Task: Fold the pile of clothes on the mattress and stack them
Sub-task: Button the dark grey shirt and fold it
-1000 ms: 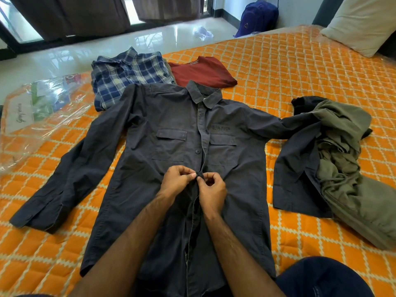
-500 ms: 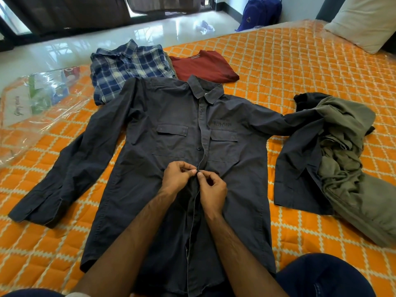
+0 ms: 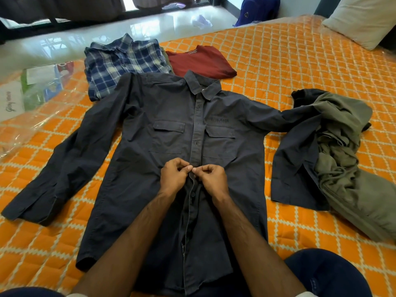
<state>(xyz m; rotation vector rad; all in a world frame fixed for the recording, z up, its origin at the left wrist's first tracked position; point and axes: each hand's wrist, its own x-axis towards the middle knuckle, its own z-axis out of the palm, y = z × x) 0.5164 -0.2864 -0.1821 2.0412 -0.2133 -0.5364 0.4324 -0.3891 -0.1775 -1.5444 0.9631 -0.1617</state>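
Two hands meet at the placket of the dark grey shirt (image 3: 171, 146) in the single head view, which lies face up and spread flat on the orange mattress (image 3: 300, 61). The left hand (image 3: 174, 175) and the right hand (image 3: 212, 179) sit side by side, fingertips touching, each pinching an edge of the shirt front at a button just below the chest pockets. Both are curled round the cloth, neither one free.

From the hands, the shirt's collar lies toward 12 o'clock and its hem toward 6 o'clock, under the forearms, so its long axis runs straight away from the person. The placket looks closed above the hands and gapes open below them, so I judge the buttoning would carry on toward 6 o'clock, both hands equally near the next button. One sleeve stretches out toward 8 o'clock; the other runs toward 3 o'clock, its cuff lying against the unfolded pile (image 3: 338, 157) of olive and dark clothes.

At 11 o'clock from the collar lies a folded plaid shirt (image 3: 122, 61), and at 12 o'clock a folded red top (image 3: 199, 63), just beside it.
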